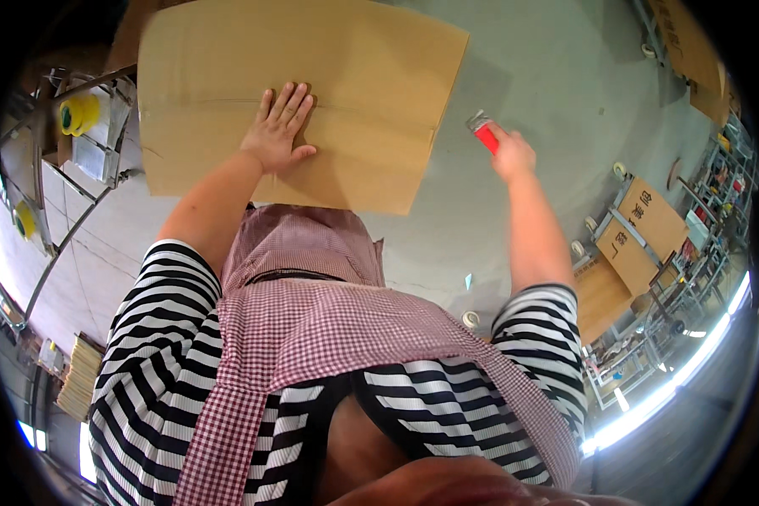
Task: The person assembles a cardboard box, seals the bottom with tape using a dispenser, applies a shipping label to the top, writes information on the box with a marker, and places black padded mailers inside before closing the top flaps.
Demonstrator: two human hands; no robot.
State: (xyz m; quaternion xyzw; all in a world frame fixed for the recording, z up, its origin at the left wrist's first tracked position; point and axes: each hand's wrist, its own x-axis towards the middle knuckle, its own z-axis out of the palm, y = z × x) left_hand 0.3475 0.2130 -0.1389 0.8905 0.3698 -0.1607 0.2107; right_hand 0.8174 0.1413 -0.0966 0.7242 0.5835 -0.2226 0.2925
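Observation:
A large brown cardboard sheet (371,76) lies in front of me, a crease running across its middle. My left hand (280,131) presses flat on it, fingers spread and pointing away from me. To the right of the sheet, my right hand (513,153) is closed around a hand tool (485,133) with a red handle and a short, wide grey head. The head points up and to the left, apart from the cardboard. The tool's exact kind is too small to make out.
On the left stands a metal-framed rack (76,228) with yellow rolls (79,115) near it. Over at the right are wheeled carts with cardboard panels (645,221). Grey floor (557,76) stretches beyond my right hand. A stack of flat boards (80,378) sits lower left.

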